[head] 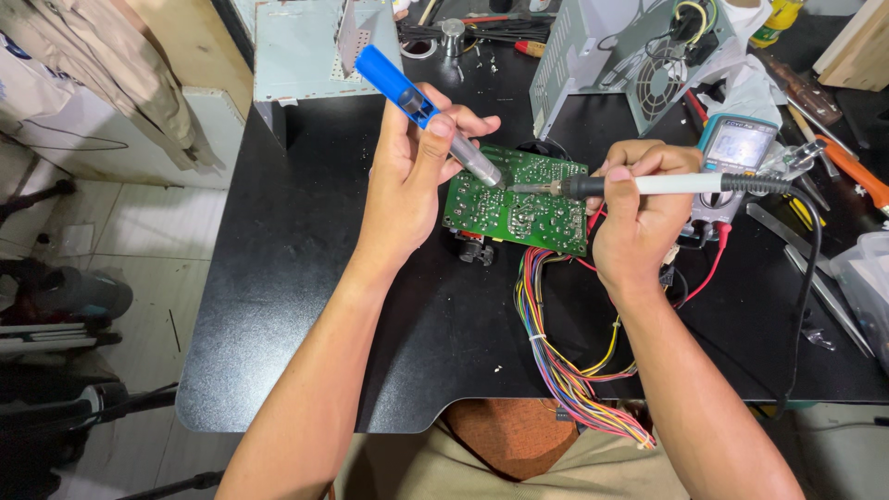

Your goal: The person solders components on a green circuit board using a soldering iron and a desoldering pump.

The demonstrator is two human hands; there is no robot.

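- The left hand [407, 176] is closed around a blue and silver desoldering pump [428, 113], with the thumb on its blue body; the pump is tilted, and its silver tip comes down to the top edge of the green rectangular circuit board [516, 201].
- The right hand [639, 218] grips a soldering iron with a black grip and white handle [648, 185], held almost level; its thin metal tip points left and meets the board just beside the pump tip.
- The green circuit board lies on the black table [296, 278] between the two hands, with its solder side up and slightly tilted.
- A bundle of many-coloured wires [556, 352] goes out from the lower edge of the board and runs toward the person, over the table edge.
- A black cable [810, 278] goes from the end of the iron to the right and then down.
- Behind the right hand rests a multimeter with a teal frame and grey screen [736, 148], partly hidden by the hand.
- At the far side of the table stands an open grey metal power supply case with a fan [639, 65].
- On the right part of the table lie several tools, among them an orange-handled one [857, 176].
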